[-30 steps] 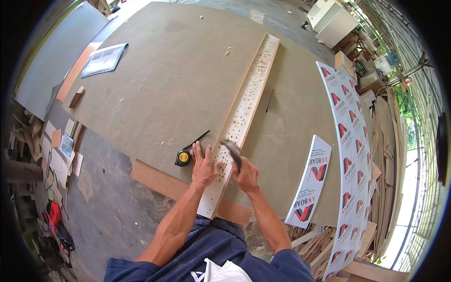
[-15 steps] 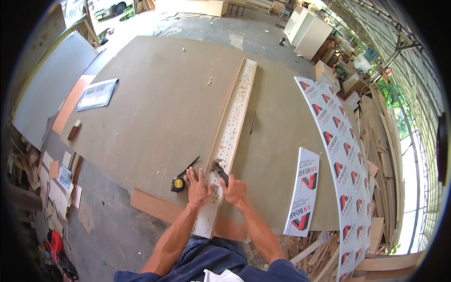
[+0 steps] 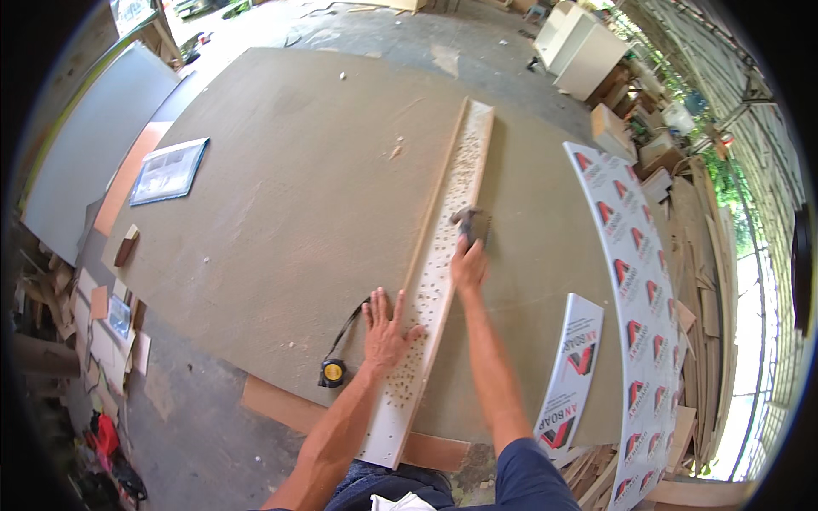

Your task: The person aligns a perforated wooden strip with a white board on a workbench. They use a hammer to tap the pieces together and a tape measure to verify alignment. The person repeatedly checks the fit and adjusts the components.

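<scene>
Lengthwise, the speckled white board (image 3: 433, 298) runs between the hands (image 3: 388, 342) (image 3: 469, 268).

Speckled white board (image 3: 434, 272); brown panel (image 3: 290, 213)

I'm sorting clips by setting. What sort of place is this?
Most likely a woodworking shop: the right hand holds a hammer at a long board, wood strips are piled on the right, and a white cabinet stands farther back.
</scene>
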`<move>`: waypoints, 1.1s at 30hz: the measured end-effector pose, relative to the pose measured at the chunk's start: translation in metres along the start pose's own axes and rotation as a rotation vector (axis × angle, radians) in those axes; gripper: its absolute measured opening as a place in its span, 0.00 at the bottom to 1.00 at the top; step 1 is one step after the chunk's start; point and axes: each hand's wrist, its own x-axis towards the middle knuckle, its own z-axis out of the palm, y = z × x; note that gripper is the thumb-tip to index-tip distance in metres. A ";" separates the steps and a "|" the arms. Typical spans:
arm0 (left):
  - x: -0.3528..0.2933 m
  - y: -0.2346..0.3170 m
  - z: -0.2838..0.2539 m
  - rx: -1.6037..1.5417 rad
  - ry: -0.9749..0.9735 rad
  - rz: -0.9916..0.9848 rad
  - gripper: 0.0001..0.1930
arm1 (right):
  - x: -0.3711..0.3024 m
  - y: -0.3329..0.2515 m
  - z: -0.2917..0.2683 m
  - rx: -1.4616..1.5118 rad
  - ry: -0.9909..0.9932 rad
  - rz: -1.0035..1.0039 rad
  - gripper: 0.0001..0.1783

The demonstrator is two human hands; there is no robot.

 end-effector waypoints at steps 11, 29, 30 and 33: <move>0.003 0.001 -0.006 0.093 -0.075 -0.051 0.46 | 0.115 -0.057 0.057 -0.063 0.232 -0.224 0.23; 0.005 0.003 -0.002 0.083 -0.045 -0.054 0.47 | 0.104 -0.036 -0.011 -0.060 -0.096 -0.178 0.27; 0.006 0.002 -0.003 0.076 -0.038 -0.056 0.47 | 0.077 -0.038 -0.029 0.025 -0.080 -0.171 0.27; 0.004 0.002 -0.003 0.072 -0.033 -0.068 0.47 | -0.014 -0.013 -0.068 0.390 -0.055 -0.206 0.19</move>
